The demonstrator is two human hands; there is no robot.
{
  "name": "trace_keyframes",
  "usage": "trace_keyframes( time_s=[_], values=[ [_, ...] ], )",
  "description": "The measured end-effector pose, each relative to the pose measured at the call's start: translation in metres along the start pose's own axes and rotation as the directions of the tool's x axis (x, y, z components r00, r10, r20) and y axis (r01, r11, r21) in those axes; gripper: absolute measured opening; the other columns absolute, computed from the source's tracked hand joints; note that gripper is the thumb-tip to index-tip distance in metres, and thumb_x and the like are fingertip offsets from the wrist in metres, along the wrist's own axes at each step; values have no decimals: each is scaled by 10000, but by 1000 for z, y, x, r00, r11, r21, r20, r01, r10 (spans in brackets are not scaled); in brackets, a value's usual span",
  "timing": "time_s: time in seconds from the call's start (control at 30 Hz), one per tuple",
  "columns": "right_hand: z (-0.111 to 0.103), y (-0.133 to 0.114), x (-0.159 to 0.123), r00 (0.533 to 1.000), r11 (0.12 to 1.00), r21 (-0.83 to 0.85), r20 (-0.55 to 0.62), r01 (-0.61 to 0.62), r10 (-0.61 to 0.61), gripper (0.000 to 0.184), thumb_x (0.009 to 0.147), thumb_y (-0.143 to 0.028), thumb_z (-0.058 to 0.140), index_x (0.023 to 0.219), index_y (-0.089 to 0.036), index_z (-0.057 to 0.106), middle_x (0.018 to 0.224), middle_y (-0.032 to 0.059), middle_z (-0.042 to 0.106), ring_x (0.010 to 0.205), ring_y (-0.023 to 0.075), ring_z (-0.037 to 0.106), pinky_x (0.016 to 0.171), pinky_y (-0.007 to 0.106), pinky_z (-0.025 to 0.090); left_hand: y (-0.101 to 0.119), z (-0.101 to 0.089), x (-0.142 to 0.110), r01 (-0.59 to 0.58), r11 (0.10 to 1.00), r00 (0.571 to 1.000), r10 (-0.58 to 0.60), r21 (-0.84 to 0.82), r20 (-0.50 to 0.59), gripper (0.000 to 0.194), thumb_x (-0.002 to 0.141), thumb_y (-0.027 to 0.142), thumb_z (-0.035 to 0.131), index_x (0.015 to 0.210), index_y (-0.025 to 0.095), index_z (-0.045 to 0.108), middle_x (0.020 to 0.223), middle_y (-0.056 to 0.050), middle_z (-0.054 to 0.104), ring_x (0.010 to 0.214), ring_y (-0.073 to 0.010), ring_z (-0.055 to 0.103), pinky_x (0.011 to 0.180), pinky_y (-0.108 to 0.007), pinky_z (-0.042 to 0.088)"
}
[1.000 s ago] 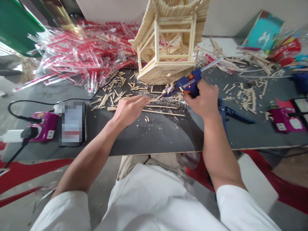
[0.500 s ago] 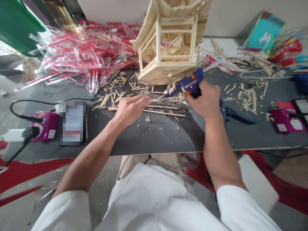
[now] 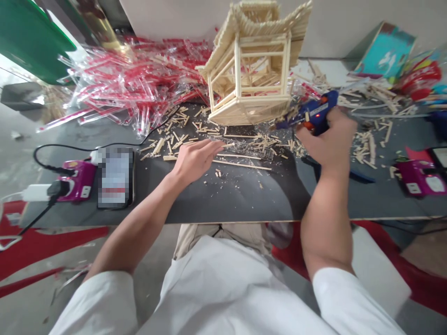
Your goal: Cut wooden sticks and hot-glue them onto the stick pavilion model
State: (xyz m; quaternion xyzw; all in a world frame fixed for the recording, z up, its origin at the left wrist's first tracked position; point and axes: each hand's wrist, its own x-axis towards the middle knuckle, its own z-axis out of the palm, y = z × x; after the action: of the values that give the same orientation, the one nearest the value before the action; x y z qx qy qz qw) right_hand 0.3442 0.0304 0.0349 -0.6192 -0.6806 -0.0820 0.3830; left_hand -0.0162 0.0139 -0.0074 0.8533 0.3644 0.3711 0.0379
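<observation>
My left hand (image 3: 196, 158) pinches a short wooden stick (image 3: 228, 145), whose tip pokes out to the right of the fingertips. My right hand (image 3: 330, 137) is wrapped round a blue hot glue gun (image 3: 316, 113) with a small red light lit; its nozzle points left, apart from the stick. Behind both hands stands a pavilion model (image 3: 244, 93) built of thin sticks, with a curved roof. Two longer sticks (image 3: 244, 164) lie on the table by my left hand. Part of a pair of dark blue pliers or cutters (image 3: 361, 177) shows under my right wrist.
Red and clear plastic wrappers (image 3: 139, 83) are heaped at the back left. Stick offcuts (image 3: 174, 137) litter the dark table (image 3: 223, 200). A phone (image 3: 115, 179) and a purple power adapter (image 3: 75, 179) with cables lie left, another purple adapter (image 3: 421, 177) right.
My right hand has moved the glue gun to the right, away from the stick in my left hand. My left hand keeps its place over the table. The view has shifted slightly.
</observation>
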Motion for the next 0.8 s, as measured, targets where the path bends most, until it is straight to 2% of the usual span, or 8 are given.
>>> trace_keyframes(
  time_s=[0.13, 0.33, 0.43, 0.53, 0.63, 0.73, 0.8],
  values=[
    [-14, 10, 1, 988, 995, 93, 154, -24, 9, 201, 667, -214, 777, 746, -225, 593, 684, 7, 598, 632, 160, 505, 620, 320, 381, 1, -3, 1, 62, 998, 997, -62, -7, 35, 288, 1121, 339, 516, 1228, 231, 761, 970, -62, 812, 825, -140, 755, 709, -275, 549],
    [-30, 37, 4, 944, 966, -97, 208, -241, 257, 288, 636, -83, 855, 745, -238, 639, 643, -14, 597, 592, 148, 470, 617, 314, 388, 3, -2, 2, 62, 998, 995, -63, 19, 71, 325, 1129, 366, 487, 1233, 231, 764, 981, -68, 818, 855, -152, 770, 738, -279, 560],
    [-26, 51, 7, 908, 918, -196, 180, -345, 379, 349, 626, -53, 872, 681, -255, 593, 625, -12, 591, 558, 140, 449, 607, 321, 377, 3, -1, 1, 62, 998, 993, -63, 16, 96, 337, 1129, 376, 481, 1233, 228, 766, 975, -67, 816, 860, -161, 776, 754, -281, 568],
    [-17, 58, 9, 841, 844, -302, 184, -444, 509, 377, 636, -115, 889, 634, -271, 546, 581, -17, 546, 530, 145, 427, 594, 335, 362, 2, 0, 0, 65, 998, 992, -65, 7, 105, 336, 1130, 370, 480, 1249, 229, 761, 986, -66, 814, 863, -162, 775, 767, -284, 570],
    [-4, 66, 5, 795, 811, -389, 256, -437, 550, 378, 610, -232, 923, 634, -270, 548, 590, -20, 517, 550, 150, 386, 642, 355, 378, 1, 0, 0, 63, 998, 994, -62, -13, 95, 326, 1130, 365, 487, 1269, 243, 756, 1002, -55, 812, 871, -152, 770, 777, -279, 565],
    [11, 83, -4, 822, 830, -389, 249, -399, 512, 345, 585, -297, 939, 736, -237, 634, 677, 7, 572, 613, 159, 398, 701, 361, 393, 2, 0, 2, 76, 996, 995, -74, -38, 71, 316, 1128, 354, 497, 1267, 242, 758, 1024, -52, 813, 889, -147, 765, 778, -274, 561],
    [18, 97, -8, 886, 886, -319, 213, -336, 413, 365, 595, -336, 939, 822, -199, 689, 731, 45, 607, 672, 186, 449, 731, 372, 414, 3, 0, 3, 87, 995, 995, -84, -48, 60, 309, 1127, 342, 498, 1260, 238, 757, 1043, -51, 814, 897, -147, 762, 774, -274, 560]
  ],
)
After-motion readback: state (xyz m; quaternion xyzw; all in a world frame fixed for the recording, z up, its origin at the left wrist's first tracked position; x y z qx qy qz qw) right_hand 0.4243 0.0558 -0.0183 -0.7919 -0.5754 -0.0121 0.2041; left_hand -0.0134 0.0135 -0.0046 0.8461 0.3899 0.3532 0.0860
